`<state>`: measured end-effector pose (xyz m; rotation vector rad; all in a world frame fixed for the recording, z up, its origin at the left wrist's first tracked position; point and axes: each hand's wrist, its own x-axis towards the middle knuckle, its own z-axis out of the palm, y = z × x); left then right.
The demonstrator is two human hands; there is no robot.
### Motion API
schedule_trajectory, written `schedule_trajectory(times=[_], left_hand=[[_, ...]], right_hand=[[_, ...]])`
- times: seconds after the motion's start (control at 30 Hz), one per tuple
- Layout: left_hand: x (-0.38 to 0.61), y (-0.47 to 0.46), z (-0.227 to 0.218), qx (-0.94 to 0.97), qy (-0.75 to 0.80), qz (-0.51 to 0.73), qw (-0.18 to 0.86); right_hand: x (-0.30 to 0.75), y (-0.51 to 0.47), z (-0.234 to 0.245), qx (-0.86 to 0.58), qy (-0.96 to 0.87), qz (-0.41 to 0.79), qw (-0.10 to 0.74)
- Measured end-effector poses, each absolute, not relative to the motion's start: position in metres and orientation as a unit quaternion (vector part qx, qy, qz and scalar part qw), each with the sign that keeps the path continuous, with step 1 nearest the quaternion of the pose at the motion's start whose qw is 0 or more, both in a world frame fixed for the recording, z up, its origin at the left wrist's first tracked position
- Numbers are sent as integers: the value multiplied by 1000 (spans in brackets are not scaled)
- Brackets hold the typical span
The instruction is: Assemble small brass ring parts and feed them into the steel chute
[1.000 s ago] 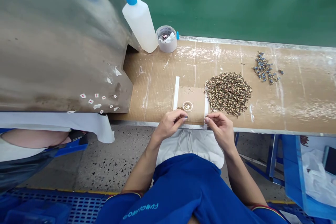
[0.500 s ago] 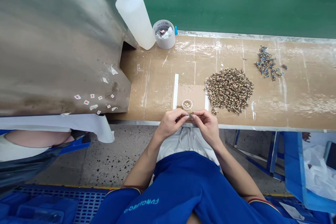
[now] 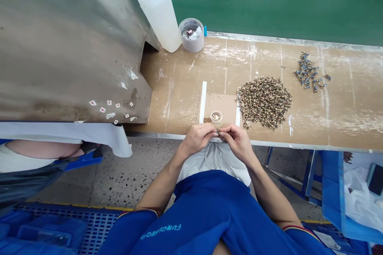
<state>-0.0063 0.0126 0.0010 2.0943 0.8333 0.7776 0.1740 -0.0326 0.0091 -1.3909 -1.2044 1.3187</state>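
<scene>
Obs, my feed: L hand [image 3: 196,139] & R hand [image 3: 237,141] meet at bench edge, fingertips [image 3: 224,131] together, clamped on small metal part [image 3: 218,132], type unclear. Just fwd: cardboard pad [image 3: 221,107] w/ white ring [image 3: 216,116]; brass-coloured parts heap [image 3: 265,102] touching pad's R side.

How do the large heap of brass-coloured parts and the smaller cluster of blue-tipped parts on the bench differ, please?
The heap of brass-coloured parts is much larger than the cluster of blue-tipped parts. The heap is densely packed and golden and dark, while the cluster is looser and shows blue, with a few pieces lying apart. The heap sits beside a cardboard square; the cluster lies further right, nearer the back edge. Both lie loose on the cardboard bench top.
</scene>
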Motion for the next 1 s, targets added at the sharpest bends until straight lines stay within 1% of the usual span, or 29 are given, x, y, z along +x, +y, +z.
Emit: schedule_trajectory(times=[0.2,0.4,0.53,0.63,0.83,1.0], left_hand=[[-6,11,0,813,330,296,378],[-6,8,4,780,352,313,413],[-8,9,4,777,344,310,427],[-9,11,3,788,330,306,421],[-9,13,5,789,330,306,418],[-10,16,9,796,322,291,421]], right_hand=[[175,-33,10,-548,-506,524,411],[166,-38,8,-564,-509,483,435],[165,-38,8,-553,-518,477,445],[169,-37,9,-544,-518,488,444],[176,-37,9,-541,-462,554,433],[176,-37,10,-548,-439,556,444]])
